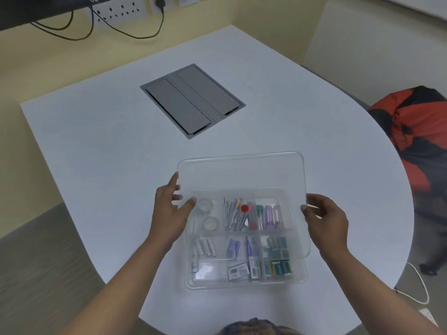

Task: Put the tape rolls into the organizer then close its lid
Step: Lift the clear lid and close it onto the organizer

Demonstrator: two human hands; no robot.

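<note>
A clear plastic organizer sits on the white table near its front edge, divided into compartments. Two clear tape rolls lie in its far-left compartment, one behind the other. The clear lid hovers tilted over the organizer, shifted toward the far side, so the near compartments are uncovered. My left hand grips the lid's left edge, thumb on top. My right hand grips its right edge.
Other compartments hold pens, batteries, small tubes and packets. A grey cable hatch is set into the table beyond. A red and black bag sits on the floor at right. Wall sockets and cables hang at the back.
</note>
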